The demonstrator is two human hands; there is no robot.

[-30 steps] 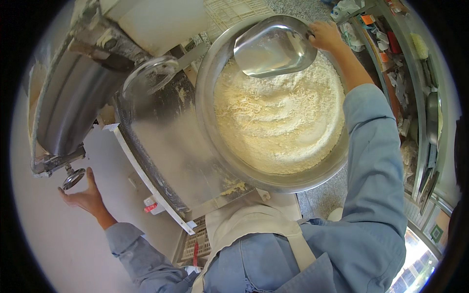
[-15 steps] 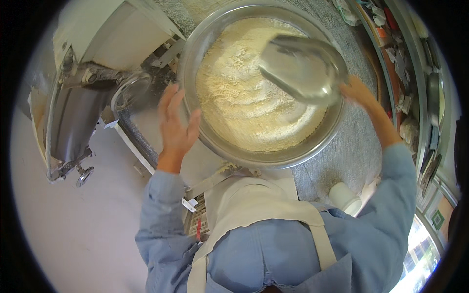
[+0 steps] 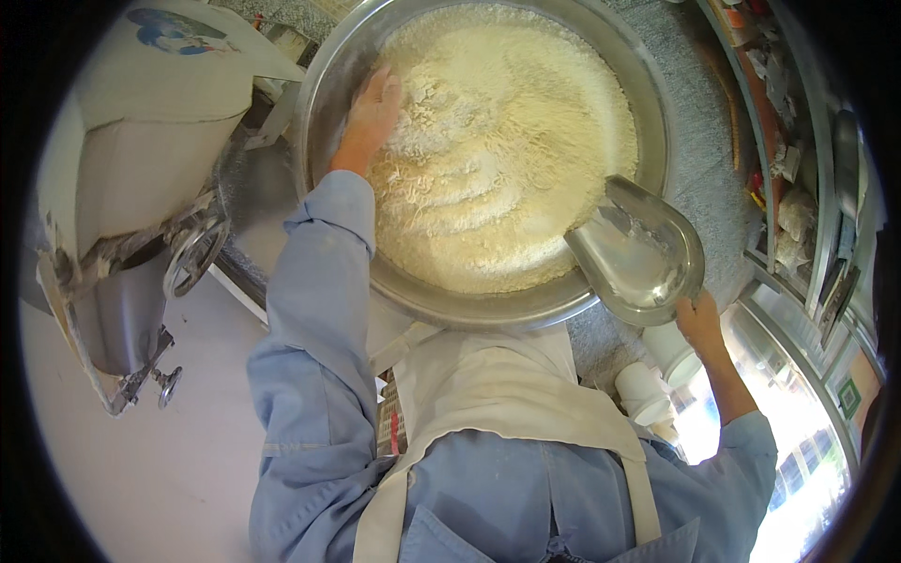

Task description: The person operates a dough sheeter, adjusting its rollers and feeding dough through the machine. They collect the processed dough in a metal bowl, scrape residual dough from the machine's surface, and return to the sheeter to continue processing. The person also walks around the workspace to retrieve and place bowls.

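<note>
A wide metal bowl (image 3: 314, 113) in front of me holds a heap of pale yellow, crumbly flour-like powder (image 3: 507, 141). Inside its left side, my left hand (image 3: 373, 117) reaches down to the powder's edge, fingers extended and grasping nothing. My right hand (image 3: 700, 324) is closed round the handle of a large shiny metal scoop (image 3: 643, 258), at the bowl's lower right. The scoop's mouth hangs over the rim, facing the powder, and no load shows in it. The handle itself is mostly hidden by my fingers.
To the left stands a floury machine with a white hopper (image 3: 160, 150) and a metal handwheel (image 3: 197, 258). White tubs (image 3: 643, 389) sit below the bowl on the right. A cluttered shelf (image 3: 788, 178) runs along the right side. My pale apron (image 3: 497, 375) is close to the bowl.
My left hand has moved from outside the rim into the bowl, onto the powder. The scoop has swung from above the powder down and right to the rim, turning so its hollow shows.
</note>
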